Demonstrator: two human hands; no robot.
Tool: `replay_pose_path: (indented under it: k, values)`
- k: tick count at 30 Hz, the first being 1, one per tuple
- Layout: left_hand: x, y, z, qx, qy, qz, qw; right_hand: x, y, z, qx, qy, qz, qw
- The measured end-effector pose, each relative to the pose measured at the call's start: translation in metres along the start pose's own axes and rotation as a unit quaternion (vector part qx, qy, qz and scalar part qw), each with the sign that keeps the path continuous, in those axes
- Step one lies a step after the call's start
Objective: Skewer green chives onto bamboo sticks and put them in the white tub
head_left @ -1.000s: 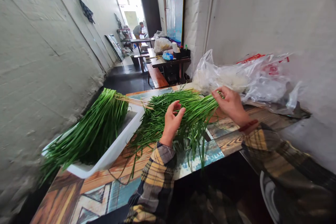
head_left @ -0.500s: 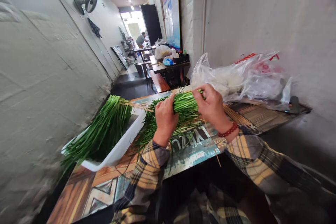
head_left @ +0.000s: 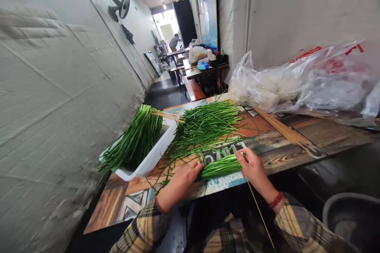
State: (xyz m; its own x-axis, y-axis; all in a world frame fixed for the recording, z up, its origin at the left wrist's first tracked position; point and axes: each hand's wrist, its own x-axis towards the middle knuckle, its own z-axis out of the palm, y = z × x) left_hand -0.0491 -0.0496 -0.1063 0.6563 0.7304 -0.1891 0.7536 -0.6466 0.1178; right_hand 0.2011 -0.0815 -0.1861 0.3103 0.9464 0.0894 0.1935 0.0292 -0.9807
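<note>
A small bunch of garlic chives (head_left: 221, 167) lies along the table's near edge, between my two hands. My left hand (head_left: 185, 178) is closed around its left, leafy end. At the other end, the fingers of my right hand (head_left: 252, 168) pinch the pale cut stems. A thin bamboo skewer (head_left: 261, 212) slants down from under my right hand; its upper end is hidden there. Just beyond my hands is a larger loose heap of chives (head_left: 210, 120). To the left, a white plastic tub (head_left: 156, 157) holds chives (head_left: 135, 138) threaded on skewers (head_left: 168, 116).
A bundle of bare bamboo skewers (head_left: 282, 128) rests on the wood-patterned table (head_left: 268, 156). Clear plastic bags (head_left: 320, 83) sit at the back right against the wall. A dark bucket (head_left: 353, 217) stands low at the right. Far off, a person (head_left: 175, 40) bends over near the doorway.
Both hands have come down and nearer to me with a bunch of chives, away from the heap. The view has turned slightly left, and the bucket has come into sight.
</note>
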Motion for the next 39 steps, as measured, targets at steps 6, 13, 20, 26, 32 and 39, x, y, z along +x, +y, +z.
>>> replay_pose_path:
  k: [6,13,20,26,32,39]
  values:
    - [0.021,-0.004,-0.028,-0.227,0.106,0.028,0.968,-0.001,0.004,-0.005,-0.029,-0.02,-0.076,0.997]
    - [0.072,0.012,-0.055,-0.516,0.089,0.071,0.849,-0.005,0.001,-0.011,0.03,-0.077,-0.033,0.996]
    - [0.099,0.013,-0.058,-0.46,-0.108,0.094,0.876,-0.005,-0.004,-0.01,0.001,-0.078,-0.056,0.995]
    - [0.11,0.014,-0.021,-0.429,-0.229,0.089,0.869,-0.006,-0.008,-0.01,-0.031,-0.061,-0.109,0.992]
    - [0.136,-0.041,-0.031,-0.134,0.034,0.044,0.989,-0.007,-0.006,-0.009,-0.027,-0.062,-0.081,0.994]
    - [0.145,-0.04,-0.036,-0.006,0.139,0.021,0.99,0.0,-0.016,-0.01,-0.004,-0.08,-0.06,0.995]
